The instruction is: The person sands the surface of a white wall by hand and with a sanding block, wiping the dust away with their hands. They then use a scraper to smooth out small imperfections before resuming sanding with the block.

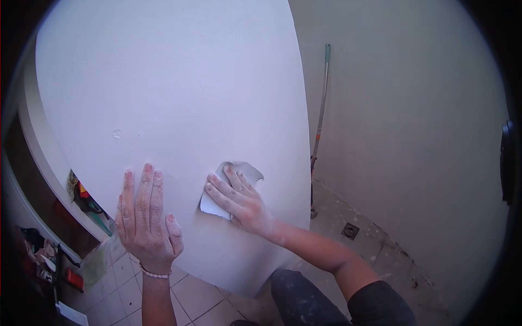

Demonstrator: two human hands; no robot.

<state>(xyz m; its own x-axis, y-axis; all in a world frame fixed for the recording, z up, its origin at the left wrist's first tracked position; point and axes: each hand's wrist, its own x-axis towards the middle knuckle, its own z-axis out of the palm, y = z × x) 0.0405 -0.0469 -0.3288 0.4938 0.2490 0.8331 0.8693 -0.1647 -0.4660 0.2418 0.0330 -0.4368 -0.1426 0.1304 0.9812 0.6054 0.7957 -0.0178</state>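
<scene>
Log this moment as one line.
right hand: spread over curled grey paper-like sheet | sheet: on broad white panel | left hand: dusty, against panel

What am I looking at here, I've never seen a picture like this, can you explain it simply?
There's no machine: these are a person's bare hands, seen by a camera worn on their head, looking forward and down. It's the only view. The dusty left hand, with a bracelet at its wrist, is laid flat against a large white panel. The right hand presses a thin, pale grey sheet onto it, fingers outstretched. A small rough mark shows above the left hand.
</scene>
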